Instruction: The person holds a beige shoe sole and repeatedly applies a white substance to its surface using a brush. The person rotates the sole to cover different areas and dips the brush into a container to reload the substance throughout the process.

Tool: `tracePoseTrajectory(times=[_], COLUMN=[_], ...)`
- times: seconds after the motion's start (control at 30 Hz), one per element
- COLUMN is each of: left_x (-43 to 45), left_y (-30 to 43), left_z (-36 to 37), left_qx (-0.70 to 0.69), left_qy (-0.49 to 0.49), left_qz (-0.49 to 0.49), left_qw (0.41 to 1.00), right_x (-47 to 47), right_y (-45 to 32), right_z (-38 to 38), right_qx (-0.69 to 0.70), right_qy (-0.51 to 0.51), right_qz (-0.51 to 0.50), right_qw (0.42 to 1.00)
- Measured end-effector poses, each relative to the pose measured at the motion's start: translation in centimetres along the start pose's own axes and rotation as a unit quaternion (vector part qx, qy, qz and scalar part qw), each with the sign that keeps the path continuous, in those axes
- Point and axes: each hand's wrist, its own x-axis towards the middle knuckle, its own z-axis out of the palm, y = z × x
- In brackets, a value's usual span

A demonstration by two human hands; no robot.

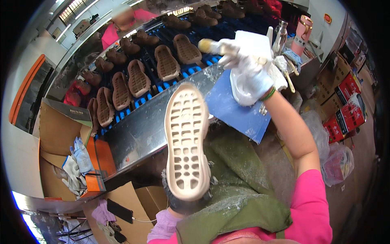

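Note:
A beige shoe sole (pixel 186 143) with a grid of recesses faces up in front of me. My left hand (pixel 178 198), in a dark glove, holds it from beneath; the sole hides most of its fingers. My right hand (pixel 248 68), in a whitish, stained glove, is blurred and grips a brush (pixel 207 46) with yellowish bristles pointing left. Below that hand, a white plastic tub (pixel 242 93) stands on a blue sheet (pixel 225 106). A white plastic panel (pixel 254 42) rises behind the hand; whether it joins the tub is unclear.
Brown soles (pixel 167 62) and dark shoe uppers (pixel 202 16) line a blue-roller conveyor (pixel 160 88) beyond the metal ledge (pixel 143 134). At left, a cardboard box (pixel 58 170) holds gloves (pixel 80 155). A pink flask (pixel 301 35), steel bottle (pixel 279 36) and brushes (pixel 289 76) stand or lie at right.

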Motion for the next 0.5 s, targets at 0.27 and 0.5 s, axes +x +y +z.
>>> tracePoseTrajectory(times=[0.27,0.5], left_x=[21.5,34.8], left_y=[2.5,0.7], left_z=[21.0,18.2], left_qx=[-0.003,0.456], left_qy=[-0.409,-0.251], left_qz=[-0.111,0.096], left_qw=[0.906,0.848], right_x=[8.3,7.3], right_y=[1.9,-0.3], right_z=[-11.8,-9.3], right_qx=[-0.072,-0.026], right_qy=[0.183,0.148], right_qz=[0.097,0.080], right_qw=[0.976,0.985])
